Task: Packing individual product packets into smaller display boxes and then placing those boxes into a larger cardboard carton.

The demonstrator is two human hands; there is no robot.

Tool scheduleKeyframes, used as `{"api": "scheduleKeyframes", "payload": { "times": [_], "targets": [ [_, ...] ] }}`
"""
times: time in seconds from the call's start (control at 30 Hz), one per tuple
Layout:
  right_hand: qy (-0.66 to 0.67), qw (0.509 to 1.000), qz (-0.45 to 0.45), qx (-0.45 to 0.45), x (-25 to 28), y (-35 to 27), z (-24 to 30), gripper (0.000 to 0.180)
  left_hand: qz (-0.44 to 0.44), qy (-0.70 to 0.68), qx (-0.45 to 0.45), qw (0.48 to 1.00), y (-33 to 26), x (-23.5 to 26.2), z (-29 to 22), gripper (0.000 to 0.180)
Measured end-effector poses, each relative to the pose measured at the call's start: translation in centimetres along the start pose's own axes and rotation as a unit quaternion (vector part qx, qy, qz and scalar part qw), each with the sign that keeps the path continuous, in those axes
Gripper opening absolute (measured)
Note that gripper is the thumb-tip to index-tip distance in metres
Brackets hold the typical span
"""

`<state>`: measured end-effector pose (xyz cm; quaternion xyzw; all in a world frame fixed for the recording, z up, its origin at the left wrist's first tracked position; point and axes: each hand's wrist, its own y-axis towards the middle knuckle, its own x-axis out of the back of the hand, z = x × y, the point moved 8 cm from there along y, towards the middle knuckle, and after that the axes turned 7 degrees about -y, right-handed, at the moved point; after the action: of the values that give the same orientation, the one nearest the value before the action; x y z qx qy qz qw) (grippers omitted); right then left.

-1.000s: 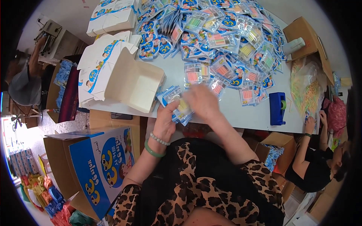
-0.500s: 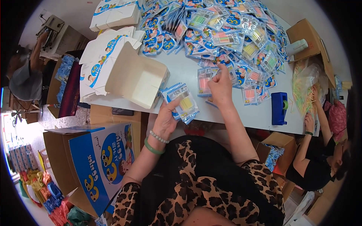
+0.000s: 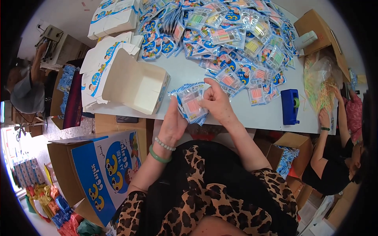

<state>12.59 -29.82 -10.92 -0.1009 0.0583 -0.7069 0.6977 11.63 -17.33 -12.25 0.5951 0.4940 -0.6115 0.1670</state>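
Note:
My left hand (image 3: 173, 122) is closed round a small stack of clear-and-blue candy packets (image 3: 190, 103) above the table's front edge. The top packet shows pink sticks through its window. My right hand (image 3: 217, 103) pinches the right side of that top packet between thumb and fingers, its index finger stretched out. Just left of the stack, an open white carton (image 3: 136, 84) lies on its side, and its visible inside holds nothing. Beyond my hands, a large heap of similar packets (image 3: 236, 39) with pink, green and yellow sticks covers the back of the table.
Flattened white cartons (image 3: 112, 19) are stacked at the back left. A blue tape dispenser (image 3: 290, 106) stands at the right, near a bag of coloured sticks (image 3: 319, 86) handled by another person. A big printed cardboard box (image 3: 98, 169) sits below the table at left.
My right hand has brought a pink packet from the heap leftward onto the stack in my left hand. The yellow packet that was on top is now covered.

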Motion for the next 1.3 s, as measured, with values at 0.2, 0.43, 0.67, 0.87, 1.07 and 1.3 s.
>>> {"api": "scheduleKeyframes", "payload": {
  "times": [0.2, 0.43, 0.67, 0.87, 1.07, 1.3],
  "targets": [
    [-0.254, 0.936, -0.064, 0.233, -1.9, -2.2, 4.7, 0.076, 0.013, 0.192, -0.049, 0.98, -0.3, 2.4, -1.7, 0.05],
    [-0.127, 0.975, 0.083, 0.16, -1.7, -0.6, 2.5, 0.067, 0.121, 0.375, -0.119, 0.911, 0.0, -1.4, -3.0, 0.062],
    [-0.227, 0.945, -0.003, 0.236, -1.3, 0.4, 1.5, 0.04, 0.087, 0.608, -0.226, 0.756, 1.0, 0.6, -3.1, 0.078],
    [-0.26, 0.96, 0.085, 0.06, -0.8, 0.4, 1.3, 0.037, 0.082, 0.441, -0.126, 0.885, 0.3, -1.4, -3.0, 0.059],
    [-0.44, 0.889, -0.031, 0.124, 3.0, -2.5, 2.0, 0.048, -0.074, 0.19, -0.059, 0.977, 0.8, 3.4, -2.2, 0.039],
    [-0.584, 0.793, -0.157, 0.079, 5.0, -2.0, 0.8, 0.039, -0.066, 0.065, 0.016, 0.996, 1.3, 4.1, -0.6, 0.037]
  ]
}}
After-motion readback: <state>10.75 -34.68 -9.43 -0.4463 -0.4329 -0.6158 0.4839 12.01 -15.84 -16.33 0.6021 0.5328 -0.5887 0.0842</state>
